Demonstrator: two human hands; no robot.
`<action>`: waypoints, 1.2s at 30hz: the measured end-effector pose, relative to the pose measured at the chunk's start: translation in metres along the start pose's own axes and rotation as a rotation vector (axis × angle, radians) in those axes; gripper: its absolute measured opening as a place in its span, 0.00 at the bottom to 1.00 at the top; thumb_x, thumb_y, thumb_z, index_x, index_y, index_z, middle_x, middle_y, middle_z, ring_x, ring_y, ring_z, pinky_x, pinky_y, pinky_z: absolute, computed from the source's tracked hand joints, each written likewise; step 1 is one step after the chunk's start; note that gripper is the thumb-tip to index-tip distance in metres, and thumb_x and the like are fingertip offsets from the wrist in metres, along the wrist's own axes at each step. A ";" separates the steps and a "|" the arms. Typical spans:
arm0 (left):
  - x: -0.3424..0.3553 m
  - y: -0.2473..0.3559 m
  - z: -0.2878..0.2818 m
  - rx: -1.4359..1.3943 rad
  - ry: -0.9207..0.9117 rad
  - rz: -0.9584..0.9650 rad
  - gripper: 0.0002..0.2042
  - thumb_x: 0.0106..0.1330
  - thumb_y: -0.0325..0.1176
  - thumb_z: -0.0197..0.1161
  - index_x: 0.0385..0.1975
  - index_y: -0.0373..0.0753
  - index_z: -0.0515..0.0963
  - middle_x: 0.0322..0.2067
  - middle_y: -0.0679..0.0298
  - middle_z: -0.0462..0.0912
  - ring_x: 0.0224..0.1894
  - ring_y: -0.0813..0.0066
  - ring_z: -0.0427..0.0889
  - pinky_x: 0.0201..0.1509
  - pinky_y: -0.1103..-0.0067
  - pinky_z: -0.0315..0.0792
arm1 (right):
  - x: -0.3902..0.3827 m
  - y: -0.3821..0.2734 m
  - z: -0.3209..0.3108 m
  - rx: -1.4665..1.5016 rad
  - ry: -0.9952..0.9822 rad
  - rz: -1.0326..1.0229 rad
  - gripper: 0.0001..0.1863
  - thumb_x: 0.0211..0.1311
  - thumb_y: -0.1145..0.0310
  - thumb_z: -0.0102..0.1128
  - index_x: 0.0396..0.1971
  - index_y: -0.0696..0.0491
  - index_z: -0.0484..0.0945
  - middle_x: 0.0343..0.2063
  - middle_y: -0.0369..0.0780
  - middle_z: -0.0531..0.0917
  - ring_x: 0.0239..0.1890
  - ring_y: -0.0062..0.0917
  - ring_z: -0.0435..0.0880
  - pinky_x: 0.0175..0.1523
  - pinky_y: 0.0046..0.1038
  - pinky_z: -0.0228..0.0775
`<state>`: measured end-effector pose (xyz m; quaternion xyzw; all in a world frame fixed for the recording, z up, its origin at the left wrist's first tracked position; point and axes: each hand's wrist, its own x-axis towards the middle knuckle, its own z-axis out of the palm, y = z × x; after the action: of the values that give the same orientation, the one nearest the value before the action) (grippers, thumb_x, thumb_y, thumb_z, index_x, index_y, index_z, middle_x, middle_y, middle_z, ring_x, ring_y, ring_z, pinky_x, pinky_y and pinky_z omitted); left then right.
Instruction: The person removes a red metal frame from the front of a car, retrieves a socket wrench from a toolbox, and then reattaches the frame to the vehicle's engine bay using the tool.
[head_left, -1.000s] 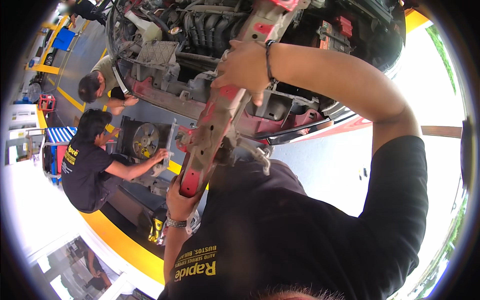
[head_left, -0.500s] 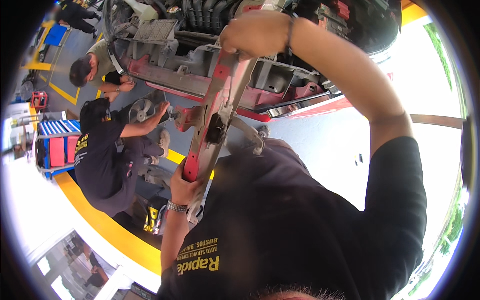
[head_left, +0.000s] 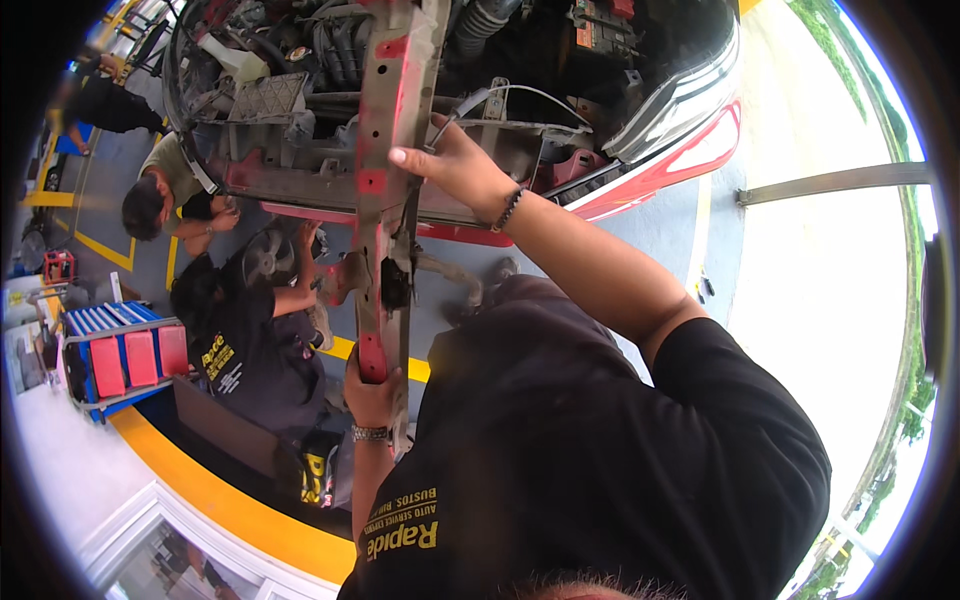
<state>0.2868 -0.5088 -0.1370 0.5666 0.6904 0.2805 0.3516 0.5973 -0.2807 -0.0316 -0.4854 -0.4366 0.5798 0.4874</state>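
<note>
Red metal beam [head_left: 385, 200] held clear above the car [head_left: 480, 110] front. Left hand [head_left: 372, 392] grips its lower end; right hand [head_left: 455, 165] clasps its middle. Beam appears detached; engine bay exposed, setting it down remains.

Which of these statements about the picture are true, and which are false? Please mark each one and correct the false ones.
1. Both hands hold a long red metal bar. True: the left hand grips its lower end and the right hand its upper part; the bar is reddish and worn.
2. The right wrist is bare. False: it wears a dark beaded bracelet.
3. The car's engine bay is open. True: the red car shows its engine parts.
4. Nobody else is nearby. False: two people work low beside the car's front.
5. The tool cart is green. False: the tool cart is blue with red drawers.
</note>
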 end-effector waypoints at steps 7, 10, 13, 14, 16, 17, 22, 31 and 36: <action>0.001 0.019 -0.008 0.337 0.132 0.183 0.40 0.42 0.37 0.78 0.62 0.41 0.73 0.56 0.47 0.77 0.57 0.43 0.78 0.59 0.58 0.73 | -0.013 -0.031 0.007 0.097 0.106 0.078 0.57 0.50 0.51 0.82 0.65 0.70 0.54 0.57 0.51 0.77 0.60 0.32 0.77 0.65 0.31 0.70; 0.005 0.041 -0.025 0.483 0.239 0.262 0.39 0.42 0.36 0.77 0.62 0.45 0.74 0.59 0.47 0.75 0.58 0.43 0.77 0.58 0.55 0.73 | -0.026 -0.039 0.000 0.165 0.185 0.001 0.49 0.55 0.57 0.79 0.65 0.67 0.57 0.56 0.48 0.78 0.58 0.29 0.78 0.63 0.30 0.71; 0.020 0.071 -0.046 0.556 0.327 0.387 0.39 0.40 0.36 0.77 0.61 0.45 0.74 0.58 0.46 0.74 0.58 0.41 0.76 0.58 0.55 0.73 | -0.040 -0.046 -0.018 0.384 0.160 -0.134 0.37 0.62 0.63 0.73 0.64 0.62 0.63 0.53 0.43 0.80 0.54 0.25 0.80 0.61 0.28 0.72; 0.029 0.082 -0.056 0.537 0.316 0.469 0.40 0.39 0.34 0.77 0.61 0.46 0.75 0.58 0.45 0.74 0.58 0.40 0.75 0.59 0.55 0.72 | -0.045 -0.049 -0.027 0.395 0.156 -0.184 0.35 0.63 0.63 0.73 0.63 0.62 0.64 0.52 0.42 0.80 0.54 0.25 0.80 0.61 0.28 0.71; 0.048 0.107 -0.069 0.611 0.320 0.566 0.41 0.37 0.34 0.77 0.61 0.46 0.75 0.58 0.46 0.74 0.59 0.41 0.75 0.60 0.55 0.72 | -0.051 -0.059 -0.045 0.338 0.213 -0.253 0.32 0.65 0.61 0.71 0.60 0.62 0.67 0.52 0.41 0.81 0.53 0.24 0.80 0.61 0.29 0.71; 0.057 0.120 -0.074 0.643 0.317 0.607 0.41 0.37 0.33 0.77 0.61 0.47 0.75 0.58 0.46 0.74 0.59 0.42 0.74 0.60 0.55 0.71 | -0.055 -0.063 -0.055 0.261 0.262 -0.335 0.25 0.69 0.61 0.66 0.58 0.59 0.71 0.51 0.39 0.81 0.51 0.23 0.82 0.57 0.28 0.74; 0.118 0.194 -0.075 0.660 0.253 0.784 0.46 0.33 0.30 0.80 0.63 0.48 0.72 0.60 0.52 0.73 0.62 0.44 0.72 0.63 0.55 0.69 | -0.075 -0.081 -0.108 0.390 0.422 -0.401 0.31 0.67 0.57 0.68 0.60 0.59 0.67 0.53 0.42 0.79 0.54 0.26 0.78 0.61 0.30 0.70; 0.240 0.340 -0.003 0.739 0.171 1.057 0.44 0.36 0.31 0.80 0.63 0.53 0.73 0.63 0.58 0.69 0.66 0.50 0.68 0.68 0.56 0.66 | -0.088 -0.080 -0.215 0.407 0.690 -0.417 0.27 0.68 0.48 0.63 0.50 0.58 0.72 0.43 0.38 0.78 0.45 0.23 0.78 0.51 0.30 0.72; 0.322 0.397 0.045 0.843 0.163 1.158 0.45 0.39 0.32 0.80 0.65 0.55 0.70 0.66 0.61 0.67 0.72 0.54 0.62 0.73 0.54 0.56 | -0.065 -0.072 -0.262 0.589 0.597 -0.450 0.26 0.69 0.55 0.63 0.57 0.56 0.69 0.50 0.40 0.77 0.53 0.29 0.78 0.61 0.36 0.71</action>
<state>0.5194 -0.1140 0.0938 0.9064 0.3529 0.1731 -0.1548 0.8695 -0.3263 0.0090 -0.3656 -0.1888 0.3942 0.8218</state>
